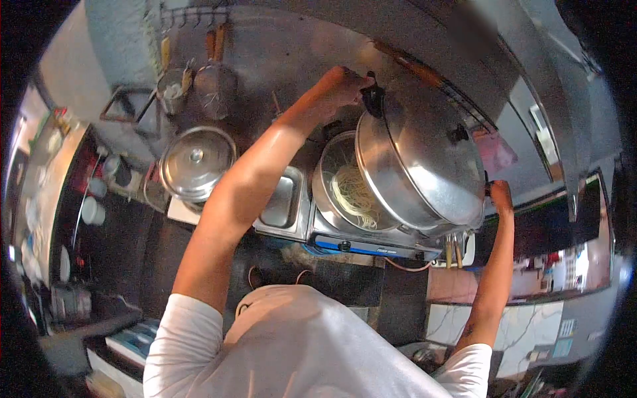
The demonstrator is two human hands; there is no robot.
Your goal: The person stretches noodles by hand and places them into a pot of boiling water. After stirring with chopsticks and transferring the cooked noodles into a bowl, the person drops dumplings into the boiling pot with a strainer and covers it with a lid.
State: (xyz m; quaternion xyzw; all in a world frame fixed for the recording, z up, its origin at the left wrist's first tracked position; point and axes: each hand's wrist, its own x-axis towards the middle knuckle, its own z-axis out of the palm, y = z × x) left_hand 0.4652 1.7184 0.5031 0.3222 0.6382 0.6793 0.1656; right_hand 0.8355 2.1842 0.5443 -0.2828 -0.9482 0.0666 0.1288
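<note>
Two white short sleeves point(182, 341) are nearest to us, with our forearms reaching away from them. Past our body comes the silver gas stove's blue front strip point(368, 247), its black knobs point(344, 246) facing us, presumably for easy reach.

Beyond the strip, on the stove's left part, we see a wide, round, steel pan point(325, 205) holding a loose heap of pale, thin noodles point(353, 192); its breadth probably gives the strands room to spread. A deep, rectangular steel tray point(282, 199) lies just left of the stove, likely within easy reach.

On the right part, a large, round, polished steel pot point(388, 166) with a domed metal lid point(438, 174) overlaps the pan's right side in our view. We cannot tell whether it rests on the stove or is raised. Our right hand point(501, 197) is wrapped around its near black handle point(488, 188), and our left hand point(346, 86) grips the far black handle point(375, 103). Opposite holds like these probably keep so broad a vessel level and share its weight.

Farther left stands a lidded, round steel pot point(197, 162). Behind it, wooden-handled tools point(211, 45) hang below a dark hook rack point(192, 14), probably to keep them off the surface.
</note>
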